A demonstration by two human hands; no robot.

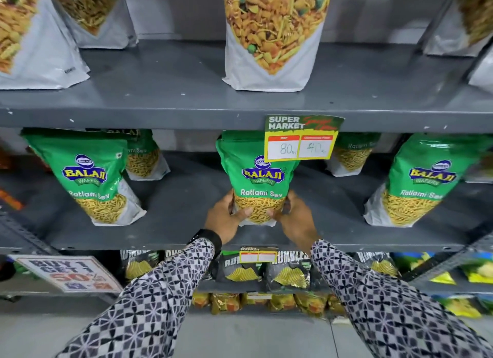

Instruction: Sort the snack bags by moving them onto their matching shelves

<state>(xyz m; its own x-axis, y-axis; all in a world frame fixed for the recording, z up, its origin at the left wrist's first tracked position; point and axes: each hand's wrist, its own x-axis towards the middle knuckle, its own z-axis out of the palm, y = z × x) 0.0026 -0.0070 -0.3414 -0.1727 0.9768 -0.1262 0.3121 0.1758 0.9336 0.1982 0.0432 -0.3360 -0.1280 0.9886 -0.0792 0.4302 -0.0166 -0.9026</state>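
A green Ratlami Sev bag (256, 179) stands upright in the middle of the grey middle shelf (186, 213). My left hand (226, 219) grips its lower left side and my right hand (296, 219) grips its lower right side, thumbs across the front. Two more of the same green bags stand on this shelf, one at the left (90, 176) and one at the right (424, 181), with others behind them. On the shelf above stands a white mixture bag (272, 37).
A yellow price tag (301, 139) hangs from the upper shelf's edge, covering the held bag's top right. More white bags stand at the upper left (34, 37). Black chip bags (288, 272) fill the shelf below. A "Buy 1 Get 1" sign (69, 273) hangs lower left.
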